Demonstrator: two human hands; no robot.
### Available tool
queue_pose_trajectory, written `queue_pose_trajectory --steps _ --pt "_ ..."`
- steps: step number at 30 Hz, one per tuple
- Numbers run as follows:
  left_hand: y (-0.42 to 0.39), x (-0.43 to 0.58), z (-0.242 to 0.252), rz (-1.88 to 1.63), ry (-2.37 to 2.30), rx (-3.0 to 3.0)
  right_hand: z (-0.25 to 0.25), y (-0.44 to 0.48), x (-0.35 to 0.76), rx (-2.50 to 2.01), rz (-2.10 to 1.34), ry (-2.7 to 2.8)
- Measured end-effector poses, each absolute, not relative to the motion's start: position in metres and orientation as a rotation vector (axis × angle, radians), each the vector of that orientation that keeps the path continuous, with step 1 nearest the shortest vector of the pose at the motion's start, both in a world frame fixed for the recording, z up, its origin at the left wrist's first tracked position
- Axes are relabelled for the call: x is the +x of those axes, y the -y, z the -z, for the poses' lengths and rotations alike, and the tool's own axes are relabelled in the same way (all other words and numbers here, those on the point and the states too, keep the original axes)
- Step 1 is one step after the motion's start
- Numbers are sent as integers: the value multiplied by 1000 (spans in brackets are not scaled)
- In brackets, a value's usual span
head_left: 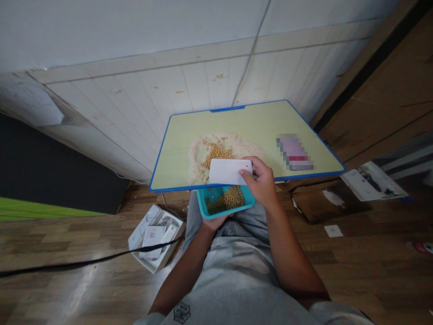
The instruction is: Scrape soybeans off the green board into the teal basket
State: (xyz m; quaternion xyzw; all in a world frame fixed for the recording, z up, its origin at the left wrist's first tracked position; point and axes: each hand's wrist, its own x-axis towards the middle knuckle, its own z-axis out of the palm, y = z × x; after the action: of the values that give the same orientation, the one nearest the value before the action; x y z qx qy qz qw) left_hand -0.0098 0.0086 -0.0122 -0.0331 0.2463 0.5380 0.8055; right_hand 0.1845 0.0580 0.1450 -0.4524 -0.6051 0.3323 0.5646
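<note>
A white flat scraper card (226,171) is gripped by my right hand (262,180), thumb on top, at the front edge of the green table (179,153). Behind the card lie yellow beans (218,151), ringed by pale grains (245,143) that look like rice. Below the table edge, my left hand (215,222) supports a teal tray (226,214) from underneath; most of its fingers are hidden under the tray. More beans (233,196) fill part of the tray, mainly toward its right side.
A blurred-out flat item (295,152) lies on the table's right side. An open white box (157,237) stands on the floor at left, crossed by a black strap (101,260). Cardboard (318,201) and another white box (370,181) are at right.
</note>
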Motion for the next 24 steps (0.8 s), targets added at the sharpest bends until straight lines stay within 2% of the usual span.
queue_pose_trajectory --steps 9,24 --pt "-5 -7 -2 -1149 -545 -120 -144 -59 175 -1088 -698 1404" --pt "-3 -12 4 -1153 -567 -114 -149 -91 153 -1092 -666 1534"
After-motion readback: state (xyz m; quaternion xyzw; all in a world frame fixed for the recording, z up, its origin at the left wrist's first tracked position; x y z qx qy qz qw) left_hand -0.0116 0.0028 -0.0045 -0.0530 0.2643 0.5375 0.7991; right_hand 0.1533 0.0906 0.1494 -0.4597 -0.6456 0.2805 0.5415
